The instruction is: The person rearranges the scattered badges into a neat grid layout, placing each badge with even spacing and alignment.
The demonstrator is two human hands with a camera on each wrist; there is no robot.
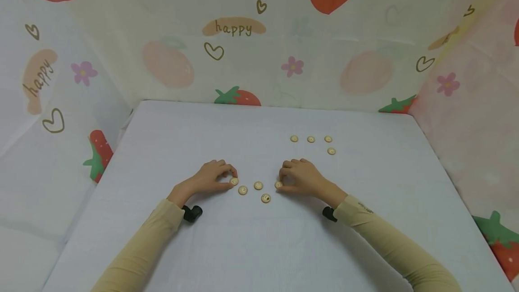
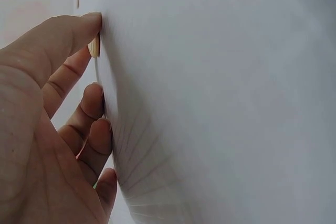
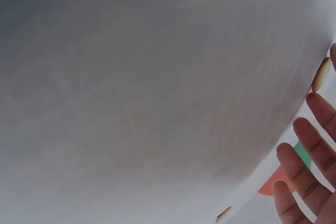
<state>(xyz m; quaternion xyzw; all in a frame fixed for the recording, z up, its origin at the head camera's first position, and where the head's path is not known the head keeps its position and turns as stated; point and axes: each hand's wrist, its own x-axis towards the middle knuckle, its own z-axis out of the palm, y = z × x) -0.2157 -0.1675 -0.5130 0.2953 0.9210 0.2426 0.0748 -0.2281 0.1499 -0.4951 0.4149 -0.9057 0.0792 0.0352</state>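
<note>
In the head view my left hand (image 1: pixel 212 177) pinches a small round wooden disc (image 1: pixel 234 181) at the table surface, between thumb and index finger. The left wrist view shows that disc (image 2: pixel 95 46) edge-on, partly covered by the thumb. To the right, my right hand (image 1: pixel 302 178) holds another wooden disc (image 1: pixel 278 184) by its edges. Its rim also appears as a pale disc (image 3: pixel 321 74) by the fingertips in the right wrist view. Between the hands lie three more: a left disc (image 1: pixel 243 190), a middle disc (image 1: pixel 258 185) and a nearer disc (image 1: pixel 265 198) with a dark spot.
Beyond the right hand, three discs form a row: a left one (image 1: pixel 294 139), a middle one (image 1: pixel 311 139) and a right one (image 1: pixel 328 139). One further disc (image 1: pixel 331 151) sits just below the row's right end. Patterned cloth walls (image 1: pixel 243 66) enclose the white table (image 1: pixel 259 247).
</note>
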